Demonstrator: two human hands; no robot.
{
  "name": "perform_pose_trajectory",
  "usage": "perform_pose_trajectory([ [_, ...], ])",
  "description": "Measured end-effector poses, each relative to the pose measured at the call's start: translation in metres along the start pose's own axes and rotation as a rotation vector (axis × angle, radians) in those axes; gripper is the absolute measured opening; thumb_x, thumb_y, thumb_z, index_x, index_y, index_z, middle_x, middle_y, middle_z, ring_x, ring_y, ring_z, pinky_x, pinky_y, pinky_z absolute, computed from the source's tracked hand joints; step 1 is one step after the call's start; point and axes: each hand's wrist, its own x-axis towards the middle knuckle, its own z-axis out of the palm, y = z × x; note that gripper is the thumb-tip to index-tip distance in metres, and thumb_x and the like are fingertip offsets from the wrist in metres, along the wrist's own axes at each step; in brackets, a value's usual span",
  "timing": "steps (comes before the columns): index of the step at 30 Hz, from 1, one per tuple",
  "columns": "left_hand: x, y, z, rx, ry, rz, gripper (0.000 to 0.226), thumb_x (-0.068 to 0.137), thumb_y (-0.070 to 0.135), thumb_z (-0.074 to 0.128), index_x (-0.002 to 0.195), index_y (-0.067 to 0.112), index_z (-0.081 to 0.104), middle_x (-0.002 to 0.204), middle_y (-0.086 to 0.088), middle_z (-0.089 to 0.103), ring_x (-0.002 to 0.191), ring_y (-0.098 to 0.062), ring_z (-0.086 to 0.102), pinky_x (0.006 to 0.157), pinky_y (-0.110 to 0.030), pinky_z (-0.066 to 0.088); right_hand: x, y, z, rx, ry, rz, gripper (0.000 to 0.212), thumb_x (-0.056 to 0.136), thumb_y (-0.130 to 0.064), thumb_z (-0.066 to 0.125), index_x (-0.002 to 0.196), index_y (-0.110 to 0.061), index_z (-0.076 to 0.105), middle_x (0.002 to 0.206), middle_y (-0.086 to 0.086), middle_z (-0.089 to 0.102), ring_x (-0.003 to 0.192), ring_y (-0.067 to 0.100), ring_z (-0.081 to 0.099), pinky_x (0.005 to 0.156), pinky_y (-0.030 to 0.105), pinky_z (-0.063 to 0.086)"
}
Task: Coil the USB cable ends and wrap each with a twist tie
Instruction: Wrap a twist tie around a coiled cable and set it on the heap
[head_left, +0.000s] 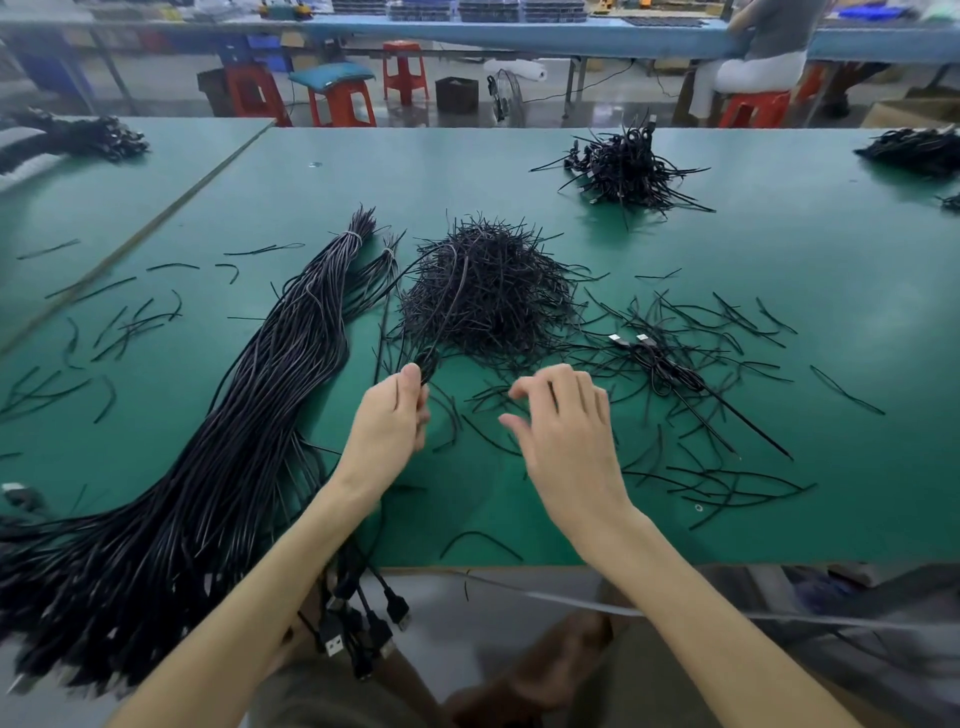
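Two hands work over the green bench (779, 270). The left hand (389, 423) pinches a small black coil (427, 364) of USB cable between its thumb and fingers, just in front of the big heap of twist ties (483, 296). The right hand (566, 431) is open, with its fingers spread and a little bent. It holds nothing that I can see, and it hovers over some loose ties (493, 402) lying flat on the bench.

The step now looks like getting a tie for the coil. The left hand should pinch hard, or the coil may spring open. A loose tie is likely easier to pick up than one from the tangled heap. Take only one. Lay it across the middle of the coil, then twist its two ends together snugly. The big bundle (244, 415) of cables waits on the left.
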Motion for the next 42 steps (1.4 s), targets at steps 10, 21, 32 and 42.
perform_pose_trajectory([
  [10,0.010,-0.008,0.010,-0.099,-0.063,-0.058,0.043,0.112,0.039,0.029,0.081,0.012,0.042,0.060,0.005,0.031,0.046,-0.012,0.022,0.039,-0.020,0.020,0.022,0.031,0.023,0.058,-0.237,0.321,0.018,0.100,-0.034,0.061,0.100,-0.016,0.065,0.103,0.000,0.058,0.104,0.020,0.045,0.093,0.034,0.038],
  [21,0.005,-0.016,0.011,-0.109,-0.067,0.009,0.044,0.112,0.038,0.029,0.079,0.012,0.040,0.060,0.005,0.029,0.046,-0.011,0.022,0.040,-0.017,0.023,0.022,0.042,0.016,0.122,-0.324,0.273,0.010,0.102,-0.026,0.059,0.101,-0.018,0.064,0.102,0.000,0.051,0.101,0.018,0.034,0.093,0.035,0.040],
  [32,0.005,-0.018,0.011,-0.098,-0.066,0.017,0.045,0.112,0.040,0.029,0.079,0.011,0.042,0.061,0.004,0.032,0.046,-0.011,0.024,0.040,-0.018,0.024,0.025,0.035,0.008,0.041,-0.354,0.214,0.020,0.097,0.005,0.045,0.107,-0.010,0.054,0.107,0.005,0.055,0.102,0.021,0.040,0.091,0.035,0.042],
  [42,0.006,-0.017,0.012,-0.084,-0.085,0.033,0.045,0.112,0.039,0.030,0.079,0.011,0.042,0.059,0.006,0.031,0.046,-0.012,0.024,0.040,-0.018,0.023,0.026,0.040,0.008,0.405,-0.163,0.416,0.008,0.104,-0.011,0.051,0.104,-0.016,0.057,0.099,-0.007,0.055,0.101,0.014,0.051,0.081,0.028,0.041],
])
